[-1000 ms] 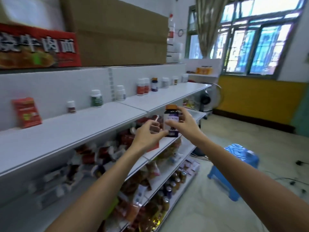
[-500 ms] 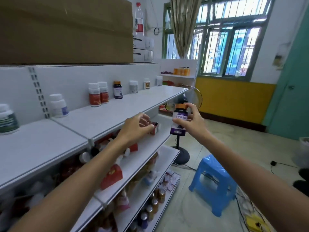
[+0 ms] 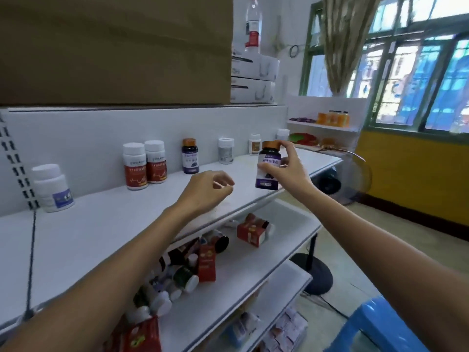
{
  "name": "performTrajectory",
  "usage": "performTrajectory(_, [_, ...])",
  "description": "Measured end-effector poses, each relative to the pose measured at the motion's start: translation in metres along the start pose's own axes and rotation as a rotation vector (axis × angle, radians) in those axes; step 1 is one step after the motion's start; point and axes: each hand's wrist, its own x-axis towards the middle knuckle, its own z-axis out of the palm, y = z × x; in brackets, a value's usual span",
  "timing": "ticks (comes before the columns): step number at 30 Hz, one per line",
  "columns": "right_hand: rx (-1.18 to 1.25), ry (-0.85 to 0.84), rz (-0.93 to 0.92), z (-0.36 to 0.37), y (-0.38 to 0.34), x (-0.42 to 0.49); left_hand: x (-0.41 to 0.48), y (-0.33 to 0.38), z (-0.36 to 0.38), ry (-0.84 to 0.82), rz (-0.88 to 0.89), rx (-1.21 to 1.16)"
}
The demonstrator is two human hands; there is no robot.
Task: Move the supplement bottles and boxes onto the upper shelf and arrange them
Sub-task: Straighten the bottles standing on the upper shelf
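- Dark purple-labelled copper-capped bottle [image 3: 268, 168]: hanging upright in the air over the front edge of the white upper shelf [image 3: 101, 224].
- Right hand [image 3: 286, 171]: fingers gripping the bottle's cap and side.
- Left hand [image 3: 205, 191]: fingers curling loosely, holding nothing, lying nearer the matching bottle [image 3: 190, 156] at the shelf's back.

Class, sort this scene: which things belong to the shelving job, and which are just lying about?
Job: purple-label bottle; right hand; upper shelf; red box on lower shelf.
Lying about: blue stool; fan; cardboard box; water bottle.
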Motion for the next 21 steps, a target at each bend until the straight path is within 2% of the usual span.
performTrajectory(6, [0.029,-0.242,-0.178,0.063,0.037,0.086,0.043,-0.037,0.013,0.143,-0.244,0.104])
performTrajectory(9, [0.049,-0.362,-0.218,0.09,0.044,0.117,0.055,-0.042,0.025,0.131,-0.37,0.168])
performTrajectory(11, [0.084,-0.446,-0.23,0.107,0.051,0.135,0.065,-0.043,0.039,0.117,-0.45,0.291])
performTrajectory(14, [0.077,-0.529,-0.291,0.132,0.061,0.153,0.073,-0.043,0.056,0.09,-0.477,0.594])
performTrajectory(21, [0.006,-0.571,-0.343,0.165,0.071,0.182,0.07,-0.045,0.058,0.13,-0.475,0.579])
